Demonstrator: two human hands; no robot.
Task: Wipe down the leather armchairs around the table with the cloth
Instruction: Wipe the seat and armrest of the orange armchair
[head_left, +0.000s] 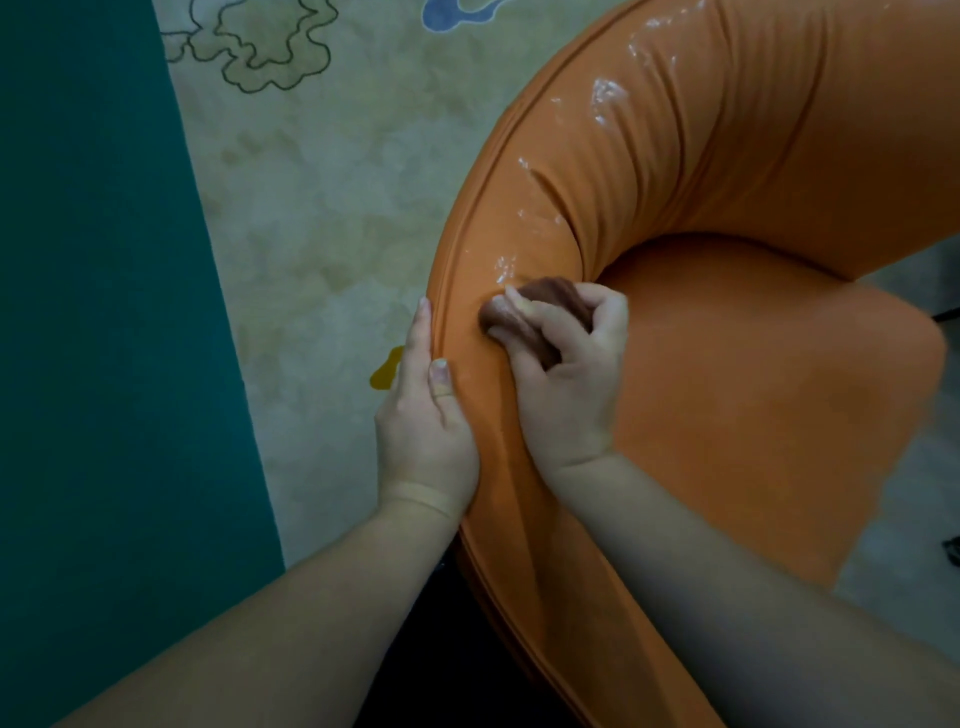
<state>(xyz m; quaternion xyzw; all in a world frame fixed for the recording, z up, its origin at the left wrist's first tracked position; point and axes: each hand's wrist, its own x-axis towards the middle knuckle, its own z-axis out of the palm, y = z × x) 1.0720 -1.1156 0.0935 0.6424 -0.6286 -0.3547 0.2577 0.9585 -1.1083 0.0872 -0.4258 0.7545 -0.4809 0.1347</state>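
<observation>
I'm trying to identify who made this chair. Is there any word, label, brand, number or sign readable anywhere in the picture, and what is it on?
None: no readable text anywhere.
Orange armchair: no tag, stamp or logo shows.
Brown cloth in the right hand: no label visible.
Rug: only drawn outline shapes, no letters.
Left hand rests on the chair's outer edge, bearing nothing written.

Both bare forearms reach forward from the bottom edge, converging. The left hand (426, 415) lies flat, fingers straight and together, thumb laid alongside pointing forward. The right hand (566, 358) is curled tight, fingers bunched around a cloth (540, 306), wrist bent slightly inward.
</observation>
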